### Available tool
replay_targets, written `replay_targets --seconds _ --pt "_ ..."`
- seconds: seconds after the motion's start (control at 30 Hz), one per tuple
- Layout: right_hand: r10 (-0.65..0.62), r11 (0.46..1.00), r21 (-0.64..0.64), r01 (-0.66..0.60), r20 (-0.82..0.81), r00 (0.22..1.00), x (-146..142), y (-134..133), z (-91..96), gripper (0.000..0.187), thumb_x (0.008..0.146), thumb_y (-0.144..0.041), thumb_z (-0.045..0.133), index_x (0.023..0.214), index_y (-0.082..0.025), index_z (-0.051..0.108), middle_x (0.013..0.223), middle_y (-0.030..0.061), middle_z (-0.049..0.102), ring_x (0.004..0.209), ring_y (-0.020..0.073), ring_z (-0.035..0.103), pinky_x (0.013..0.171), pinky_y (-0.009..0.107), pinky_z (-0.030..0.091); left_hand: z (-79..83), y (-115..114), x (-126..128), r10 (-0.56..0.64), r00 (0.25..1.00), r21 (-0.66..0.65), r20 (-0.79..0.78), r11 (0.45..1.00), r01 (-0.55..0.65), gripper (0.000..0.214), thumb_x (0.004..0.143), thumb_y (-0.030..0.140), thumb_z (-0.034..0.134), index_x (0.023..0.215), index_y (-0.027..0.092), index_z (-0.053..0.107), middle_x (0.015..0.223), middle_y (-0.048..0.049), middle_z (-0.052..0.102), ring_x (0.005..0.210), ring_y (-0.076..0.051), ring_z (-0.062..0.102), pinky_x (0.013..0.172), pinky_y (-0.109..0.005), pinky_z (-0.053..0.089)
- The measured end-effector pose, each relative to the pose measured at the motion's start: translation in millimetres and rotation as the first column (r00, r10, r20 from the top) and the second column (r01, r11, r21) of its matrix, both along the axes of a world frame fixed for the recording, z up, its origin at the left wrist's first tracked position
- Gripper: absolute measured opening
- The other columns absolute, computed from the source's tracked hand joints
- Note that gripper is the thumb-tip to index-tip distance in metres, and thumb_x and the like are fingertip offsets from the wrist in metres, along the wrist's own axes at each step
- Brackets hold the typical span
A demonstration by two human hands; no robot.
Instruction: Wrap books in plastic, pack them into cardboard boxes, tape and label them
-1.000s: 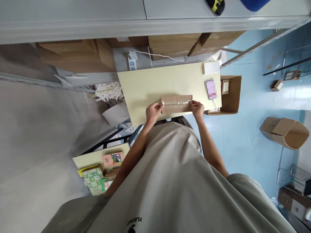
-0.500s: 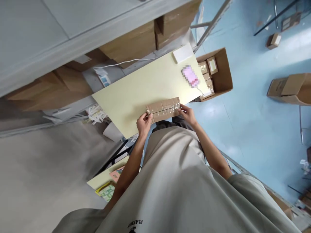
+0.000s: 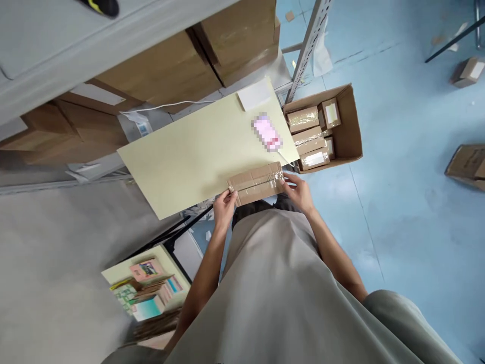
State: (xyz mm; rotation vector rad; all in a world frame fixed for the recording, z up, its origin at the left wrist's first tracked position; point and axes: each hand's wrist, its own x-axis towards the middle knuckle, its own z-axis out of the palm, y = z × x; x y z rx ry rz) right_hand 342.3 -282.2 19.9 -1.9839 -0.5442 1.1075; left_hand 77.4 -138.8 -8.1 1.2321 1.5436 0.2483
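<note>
A small brown cardboard box [image 3: 254,185], with clear tape along its middle seam, is held level in front of my body at the near edge of the cream tabletop [image 3: 189,151]. My left hand [image 3: 225,206] pinches its left end, thumb on top. At the opposite end my right hand [image 3: 298,193] grips the box, with fingers at the taped edge. The undersides of the fingers are hidden by the box. Beyond it on the tabletop lie a blurred-out pink phone [image 3: 267,132] with a cable and a white flat box [image 3: 254,95].
An open carton [image 3: 350,126] with several taped boxes stands right of the tabletop. Large cartons [image 3: 159,65] fill the shelf behind, beside a metal upright [image 3: 307,50]. Lower left, a second table [image 3: 109,273] bears colourful packets. Another carton [image 3: 466,164] sits on the blue floor.
The view has shifted, so the tabletop and phone appear further left and more of the open carton and lower-left table shows. Both hands keep hold of the box.
</note>
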Motion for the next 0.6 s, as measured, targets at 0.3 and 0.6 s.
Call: replay_targets --seconds 0.3,0.6 --pt "0.139 0.987 -0.067 -0.146 -0.091 0.986 105.7 -88.7 -16.7 0.066 0.100 -0.076 0.072 0.140 -0.027 0.088 0.150 0.0113 0.085 0.131 0.0355 0.085 0.115 0.053 0.072 5.8 -146.4 77.6 0.177 0.984 -0.070 -0.023 0.982 -0.178 0.048 0.092 0.058 0.084 0.124 0.023 0.089 0.127 -0.0089 0.091 0.124 -0.035 0.086 0.109 -0.044 0.070" --pt "0.147 0.987 -0.024 -0.158 -0.260 0.954 149.8 -172.0 -38.3 0.090 0.082 -0.095 0.084 0.132 -0.021 0.082 0.144 0.0199 0.086 0.137 0.0432 0.082 0.122 0.062 0.067 -10.2 -252.2 120.7 0.333 0.942 0.023 -0.029 0.943 -0.333 0.055 0.094 0.060 0.084 0.129 0.018 0.087 0.125 -0.0132 0.090 0.123 -0.035 0.085 0.113 -0.044 0.066"
